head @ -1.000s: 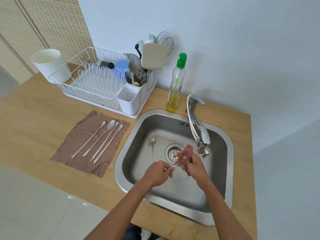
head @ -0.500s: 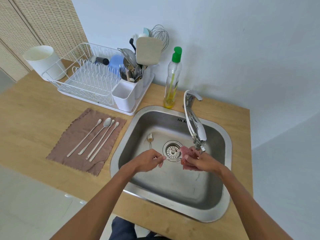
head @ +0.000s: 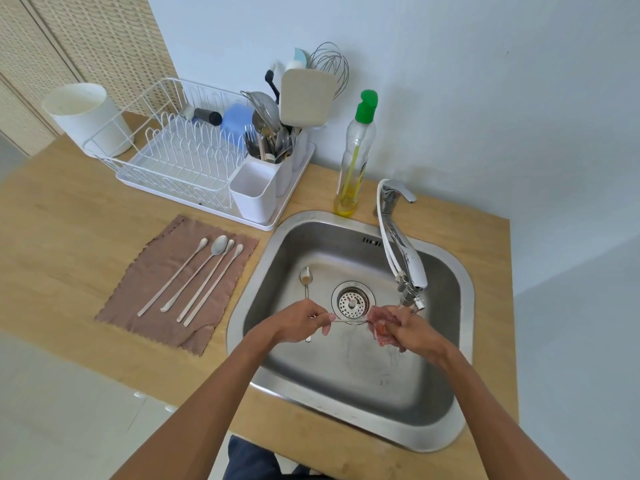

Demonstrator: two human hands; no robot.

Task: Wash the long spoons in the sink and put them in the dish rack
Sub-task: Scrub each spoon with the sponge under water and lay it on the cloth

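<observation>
Dish rack point(head: 180, 157) behind cloth point(head: 173, 282) — sink point(head: 460, 282) right.

Brown cloth point(head: 166, 292) w/ zigzag edge is being shown at 9 o'clock of steel-grey sink point(head: 346, 375). The four long spoons point(head: 191, 277) on it are being seen as pale silver. A brownish stain is being carried in bowl of silver sink spoon point(head: 306, 277). Pink-red mesh is being shown by scrubber point(head: 379, 322), thin silver by held spoon point(head: 349, 321). At 11 o'clock, dish rack point(head: 166, 161) is being rendered in white wire, w/ blue cup point(head: 237, 121) inside. Bottle point(head: 355, 157) at 12: clear, green cap, yellow liquid. Countertop point(head: 69, 237): light wood grain. Panel point(head: 86, 39) at 10: beige, fine weave pattern.
</observation>
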